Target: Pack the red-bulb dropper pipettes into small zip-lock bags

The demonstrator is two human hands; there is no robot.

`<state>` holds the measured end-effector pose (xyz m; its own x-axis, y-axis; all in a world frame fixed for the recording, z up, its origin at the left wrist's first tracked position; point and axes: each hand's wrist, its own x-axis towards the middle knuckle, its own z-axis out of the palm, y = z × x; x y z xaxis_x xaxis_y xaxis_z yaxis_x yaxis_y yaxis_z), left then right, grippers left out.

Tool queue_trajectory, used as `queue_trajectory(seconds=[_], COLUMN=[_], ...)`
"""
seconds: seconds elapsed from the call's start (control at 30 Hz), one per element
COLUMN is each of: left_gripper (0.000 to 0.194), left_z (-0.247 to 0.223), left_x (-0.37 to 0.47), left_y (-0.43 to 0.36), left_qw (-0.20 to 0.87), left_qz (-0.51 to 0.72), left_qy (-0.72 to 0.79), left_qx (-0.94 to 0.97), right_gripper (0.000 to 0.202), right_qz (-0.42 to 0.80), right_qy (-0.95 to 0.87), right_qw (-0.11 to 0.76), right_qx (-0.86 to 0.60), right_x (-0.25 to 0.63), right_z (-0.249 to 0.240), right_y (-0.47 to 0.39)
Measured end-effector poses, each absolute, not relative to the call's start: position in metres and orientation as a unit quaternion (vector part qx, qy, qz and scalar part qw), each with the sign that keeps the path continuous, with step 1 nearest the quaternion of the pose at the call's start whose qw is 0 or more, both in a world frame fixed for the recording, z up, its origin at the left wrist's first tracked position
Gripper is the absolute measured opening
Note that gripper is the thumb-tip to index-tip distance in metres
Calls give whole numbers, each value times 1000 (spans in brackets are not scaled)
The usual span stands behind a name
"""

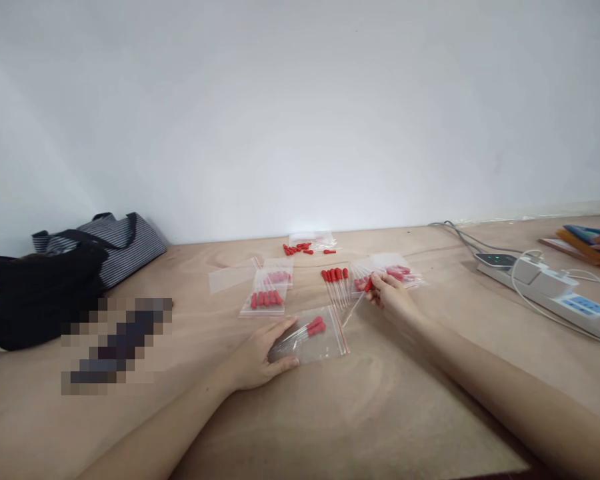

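Note:
My left hand (257, 353) lies on the left end of a clear zip-lock bag (330, 347), its thumb and fingers spread apart over the plastic. Inside that bag are glass droppers with red rubber bulbs (317, 327), bulbs toward the zip. My right hand (387, 293) pinches a dropper (369, 285) by its red bulb; the glass tube slants down left toward the bag's open end. Just left of those fingers, several loose droppers (335, 277) lie side by side, bulbs away from me.
Filled bags (266, 299) lie behind my left hand, and more bagged droppers (399, 272) behind my right. Loose red bulbs (295, 249) sit near the wall. A power strip (565, 297) with cables is at right; a black bag (45, 297) and a striped bag (125, 243) at left.

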<state>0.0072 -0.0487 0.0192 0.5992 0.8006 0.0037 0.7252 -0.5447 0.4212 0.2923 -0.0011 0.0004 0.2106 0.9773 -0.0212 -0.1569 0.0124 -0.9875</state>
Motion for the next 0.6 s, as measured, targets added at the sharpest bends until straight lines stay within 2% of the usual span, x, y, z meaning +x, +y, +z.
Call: queue_trajectory(seconds=[0.23,0.5,0.6], left_gripper=[61,61,61], left_z=[19,19,19], left_x=[8,9,9], left_y=[-48,-48,-49], left_qw=[195,192,194], left_qz=[105,102,105], left_qy=[434,441,438], left_qx=[873,871,871], right_gripper=[26,35,36], right_qz=[567,610,603], right_qy=[-343,-508,-513], right_qw=[585,444,440], right_qx=[-467,-416,-425], right_x=[270,267,276], right_z=[-11,-8,-7], right_y=[-18,-32,-26])
